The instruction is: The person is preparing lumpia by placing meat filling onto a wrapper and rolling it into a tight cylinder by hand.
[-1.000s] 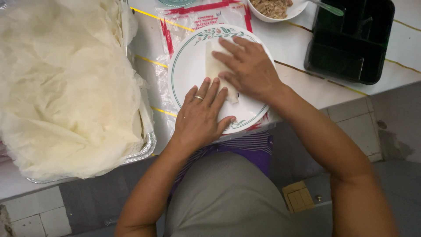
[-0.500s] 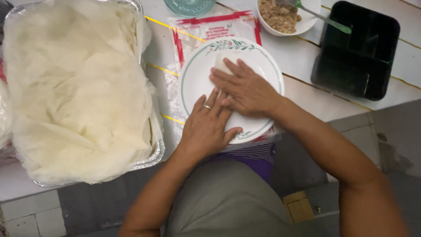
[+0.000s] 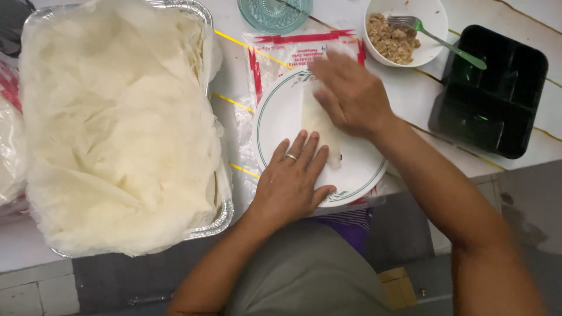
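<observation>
At the far left of the table point(image 3: 410, 99) stands a foil tray point(image 3: 202, 225), heaped to its rim with thin, pale pastry wrappers point(image 3: 117, 123) that spill over the edge. Just beside it, on a clear plastic bag with red edging point(image 3: 257, 58), sits a white plate with a green rim line point(image 3: 275, 117). My left hand point(image 3: 293, 184) lies flat on the near part of that plate, fingers together and extended, a ring on one finger; its grip is released, pressing and not grasping. On the middle of the plate lies the rolled wrapper point(image 3: 319, 126), a narrow pale roll running away from me. My right hand point(image 3: 351, 93) rests palm down on its far end, fingers spread and slightly blurred; that grip is likewise slack, closed around nothing. I judge the roll to be light, soft and easily torn, the sheet being thin enough to crease or split under pinching; it is best handled with flat fingers along its length, or lifted from beneath at both ends. Above the plate, at the top edge, is a green glass dish point(image 3: 275, 13). Further right stands a white bowl point(image 3: 374, 35) of brown minced filling point(image 3: 389, 41), with a green-handled fork point(image 3: 451, 45) resting in it. At the far right is a black compartment tray point(image 3: 492, 93), with nothing visible in its sections.
</observation>
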